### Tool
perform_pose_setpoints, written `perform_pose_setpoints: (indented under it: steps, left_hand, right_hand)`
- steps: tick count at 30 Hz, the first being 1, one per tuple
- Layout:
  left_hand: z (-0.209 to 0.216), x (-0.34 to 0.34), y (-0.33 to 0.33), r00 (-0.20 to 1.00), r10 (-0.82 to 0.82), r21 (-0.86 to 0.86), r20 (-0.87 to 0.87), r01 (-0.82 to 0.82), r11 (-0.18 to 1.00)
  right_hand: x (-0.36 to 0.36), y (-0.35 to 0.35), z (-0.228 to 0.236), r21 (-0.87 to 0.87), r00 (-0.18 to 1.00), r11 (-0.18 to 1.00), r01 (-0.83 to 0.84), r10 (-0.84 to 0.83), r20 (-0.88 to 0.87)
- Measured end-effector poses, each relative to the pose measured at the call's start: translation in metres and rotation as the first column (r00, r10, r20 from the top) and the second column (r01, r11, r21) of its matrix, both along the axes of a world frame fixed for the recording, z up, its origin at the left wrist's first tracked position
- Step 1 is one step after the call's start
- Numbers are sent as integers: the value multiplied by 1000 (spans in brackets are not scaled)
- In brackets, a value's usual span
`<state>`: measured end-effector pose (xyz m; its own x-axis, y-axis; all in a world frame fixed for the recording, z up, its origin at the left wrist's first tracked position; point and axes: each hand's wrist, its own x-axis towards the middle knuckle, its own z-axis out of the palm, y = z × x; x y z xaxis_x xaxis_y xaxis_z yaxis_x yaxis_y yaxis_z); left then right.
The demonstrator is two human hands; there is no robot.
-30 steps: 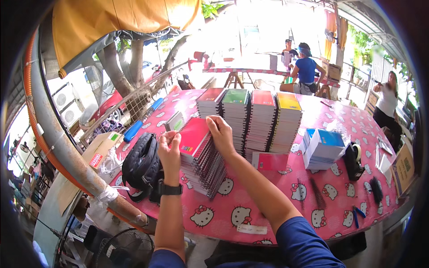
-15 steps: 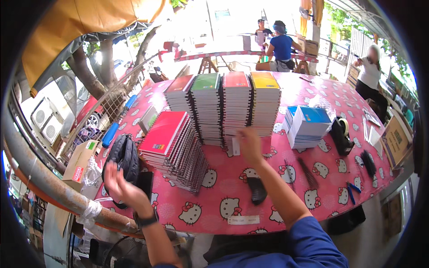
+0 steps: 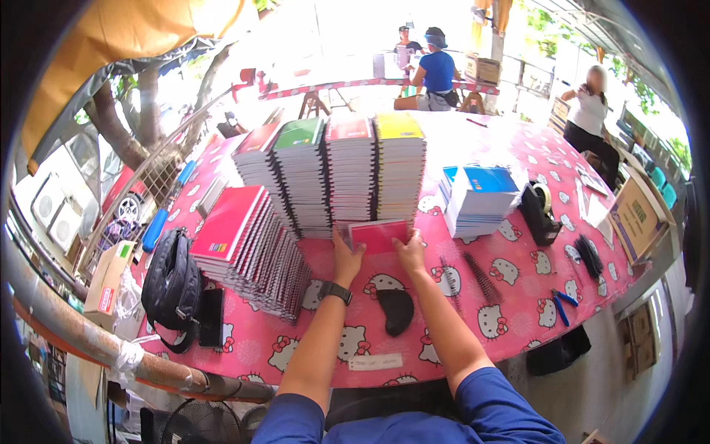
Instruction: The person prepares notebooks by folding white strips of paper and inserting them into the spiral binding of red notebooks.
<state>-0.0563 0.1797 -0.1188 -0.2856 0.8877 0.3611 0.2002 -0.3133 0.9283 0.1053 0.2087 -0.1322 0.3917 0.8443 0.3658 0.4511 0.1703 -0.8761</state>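
My left hand (image 3: pixel 347 255), with a dark watch (image 3: pixel 335 292) on its wrist, grips the left side of a red notebook (image 3: pixel 379 235). On the opposite side, my right hand (image 3: pixel 411 253) is closed on the same notebook. How thick it is and whether it is bound cannot be made out. Just behind it rise tall stacks of spiral notebooks with red, green, pink-red and yellow (image 3: pixel 399 126) top covers. To the left of my left hand leans a staggered stack of red spiral notebooks (image 3: pixel 233 222).
Blue-covered notebooks (image 3: pixel 481 181) and a black tape dispenser (image 3: pixel 541 214) stand at right, with loose black spiral coils (image 3: pixel 482 277) and blue-handled pliers (image 3: pixel 564 305) nearer. A black curved object (image 3: pixel 396 311), phone (image 3: pixel 211 318) and black bag (image 3: pixel 171 281) lie closer. People work beyond the pink table.
My left hand has come from beside the bag to the middle and taken hold of the red notebook. My right hand now grips its other side. The view has shifted right.
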Motion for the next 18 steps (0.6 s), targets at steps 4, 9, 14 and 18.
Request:
perform_pose_setpoints:
  steps: [4, 9, 14, 18]
  left_hand:
    - [6, -16, -17, 996, -34, -6, -81, 34, 999]
    - [70, -22, -154, 936, -284, -58, 209, 302, 951]
    - [35, -24, -219, 895, -316, -291, 314, 408, 865]
    - [35, -12, -185, 922, -379, -225, 72, 386, 895]
  right_hand:
    - [1, -40, 40, -99, 952, 959, -265, 245, -181]
    - [28, -170, 89, 34, 766, 771, -637, 637, -90]
    - [36, -242, 64, -261, 645, 598, -758, 746, -166]
    - [42, -222, 57, -10, 810, 847, -532, 512, 286]
